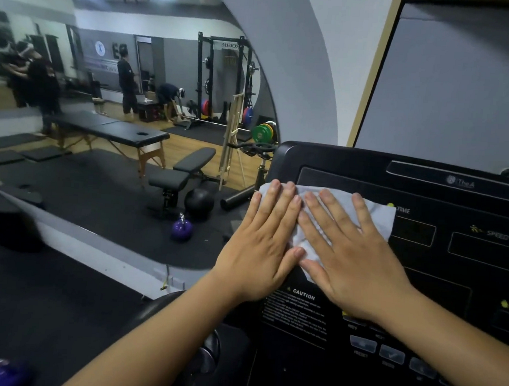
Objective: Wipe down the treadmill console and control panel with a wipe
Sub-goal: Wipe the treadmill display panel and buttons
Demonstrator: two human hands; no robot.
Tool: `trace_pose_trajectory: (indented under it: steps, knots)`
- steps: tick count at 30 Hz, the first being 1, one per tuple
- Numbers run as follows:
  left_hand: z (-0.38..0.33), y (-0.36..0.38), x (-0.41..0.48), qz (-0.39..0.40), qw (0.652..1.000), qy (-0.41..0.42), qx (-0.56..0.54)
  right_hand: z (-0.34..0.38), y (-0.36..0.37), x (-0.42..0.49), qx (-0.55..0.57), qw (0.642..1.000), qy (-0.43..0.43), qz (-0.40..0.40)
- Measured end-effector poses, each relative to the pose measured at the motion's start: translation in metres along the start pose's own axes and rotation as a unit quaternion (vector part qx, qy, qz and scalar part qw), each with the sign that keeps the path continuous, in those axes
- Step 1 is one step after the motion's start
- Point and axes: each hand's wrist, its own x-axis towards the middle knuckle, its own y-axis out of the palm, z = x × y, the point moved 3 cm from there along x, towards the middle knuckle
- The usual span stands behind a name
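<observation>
Your two hands lie flat and open, side by side in the centre of the frame, pressing a wipe [372, 214] against the console [421, 295]. The left hand [262, 241] has its fingers spread and straight, palm down on the wipe's left part near the console's rounded upper-left corner; the right hand [348, 256] is likewise splayed, its thumb tip touching the left thumb. Neither hand curls around anything; both simply hold the wipe down under flat palms. The wipe is a pale grey, thin, slightly crumpled sheet, its creases showing between your fingers and its right edge reaching just beside the yellow "TIME" label. The console is a smooth matte black panel with thin outlined rectangular display windows [487, 252] at right, a white-lettered caution label [299, 313] below your hands, and a row of small glossy buttons [391, 354] at lower centre. In the left half of the frame a mirror shows a padded black bench [185, 173], a massage bed [107, 129] with wooden legs, a round purple kettlebell [181, 228] and a steel rack [222, 79]
</observation>
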Motion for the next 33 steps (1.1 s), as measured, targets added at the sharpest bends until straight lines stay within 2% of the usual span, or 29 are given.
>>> trace_pose_trajectory:
  steps: [12,16,24,30,33]
  knots:
    - [-0.004,0.004,-0.027,0.033,0.998,0.017,0.045,0.02,0.007,-0.017,0.027,0.999,-0.016,0.012]
    - [0.008,-0.008,0.008,0.044,0.998,0.039,0.029,-0.005,0.0,0.001,0.025,1.0,-0.008,0.004]
    - [0.03,-0.022,0.076,0.044,0.998,0.029,0.04,-0.048,-0.011,0.041,0.004,0.999,0.049,0.005]
    - [0.006,-0.006,0.027,0.039,0.999,0.009,0.024,-0.02,-0.003,0.011,0.018,0.999,0.029,0.0]
    - [-0.009,-0.002,-0.003,0.058,0.997,0.025,0.044,0.004,0.004,-0.017,0.037,0.999,0.017,-0.003]
